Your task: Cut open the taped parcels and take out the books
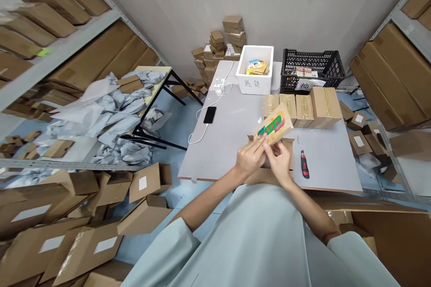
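Both my hands are raised over the near edge of the grey table [232, 143]. Between them is a flat, cream-coloured rectangular picture piece [284, 120], tilted, with a green, blue and pink figure on its face. My right hand [280, 161] grips its lower edge, thumb in front and fingers behind. My left hand [251, 158] lays its fingers on the lower left corner, closed against it. An open cardboard box [288, 145] sits just below, largely hidden by my hands. To the right lies a red and black utility knife [305, 164].
Taped boxes [325, 107] line the table's right rear. Behind them stand a white bin [255, 84] and a black crate [311, 60]. A phone [209, 115] with a white cable lies left. Shelves and heaped cartons [148, 184] flank me; a large open carton [397, 242] is lower right.
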The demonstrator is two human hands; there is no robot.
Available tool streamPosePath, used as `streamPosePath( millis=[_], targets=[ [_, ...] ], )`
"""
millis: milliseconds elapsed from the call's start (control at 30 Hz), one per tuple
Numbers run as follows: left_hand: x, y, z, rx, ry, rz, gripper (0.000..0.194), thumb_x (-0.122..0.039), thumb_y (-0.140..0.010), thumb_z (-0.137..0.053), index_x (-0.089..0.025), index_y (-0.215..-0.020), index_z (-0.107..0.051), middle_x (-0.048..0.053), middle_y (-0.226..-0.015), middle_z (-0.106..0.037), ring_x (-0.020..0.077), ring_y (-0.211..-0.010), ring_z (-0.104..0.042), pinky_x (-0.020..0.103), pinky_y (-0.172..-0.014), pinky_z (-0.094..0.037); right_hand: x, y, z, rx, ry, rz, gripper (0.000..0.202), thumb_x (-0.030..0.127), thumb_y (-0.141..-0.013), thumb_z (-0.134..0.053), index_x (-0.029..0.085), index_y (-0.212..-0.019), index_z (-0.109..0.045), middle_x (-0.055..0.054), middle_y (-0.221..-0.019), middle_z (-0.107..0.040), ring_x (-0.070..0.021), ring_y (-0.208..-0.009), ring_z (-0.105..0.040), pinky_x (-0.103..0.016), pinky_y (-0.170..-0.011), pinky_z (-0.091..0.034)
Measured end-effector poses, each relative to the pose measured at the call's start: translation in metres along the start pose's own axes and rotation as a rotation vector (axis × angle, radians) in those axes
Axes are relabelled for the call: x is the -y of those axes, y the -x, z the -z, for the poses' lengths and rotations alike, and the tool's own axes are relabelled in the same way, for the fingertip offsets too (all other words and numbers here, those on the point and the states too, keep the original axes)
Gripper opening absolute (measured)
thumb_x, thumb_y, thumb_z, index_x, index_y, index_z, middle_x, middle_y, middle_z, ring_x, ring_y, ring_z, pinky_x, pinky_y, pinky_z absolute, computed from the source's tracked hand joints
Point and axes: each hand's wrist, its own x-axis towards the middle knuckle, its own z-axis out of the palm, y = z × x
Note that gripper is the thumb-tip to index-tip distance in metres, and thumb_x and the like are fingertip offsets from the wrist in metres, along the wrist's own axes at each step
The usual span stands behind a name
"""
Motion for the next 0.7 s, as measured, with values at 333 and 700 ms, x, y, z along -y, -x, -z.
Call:
streamPosePath(
  millis=[333,700],
  targets=[
    [0.043,-0.052,0.051,0.078,0.513,0.564,0.050,-0.063,-0.099,-0.084,-0.019,-0.122,-0.089,0.015,-0.121,-0.090,0.0282,-0.101,-0.083,0.042,-0.090,-0.069,0.014,-0.040,0.054,0.161,-0.073,-0.056,0.065,0.086,-0.088,-0.083,0.024,-0.109,-0.082,-0.008,-0.102,-0.089,-0.0328,-0.097,-0.085,-0.047,-0.086,-0.072],
    [0.057,-0.043,0.041,0.007,0.437,0.295,0.036,-0.056,-0.111,-0.074,-0.024,-0.116,-0.088,0.011,-0.116,-0.090,0.0257,-0.104,-0.078,0.046,-0.096,-0.064,0.017,-0.062,0.077,0.211,0.115,0.189,0.048,0.075,-0.093,-0.087,0.032,-0.111,-0.093,-0.007,-0.124,-0.091,-0.0346,-0.126,-0.083,-0.058,-0.118,-0.063]
  ],
)
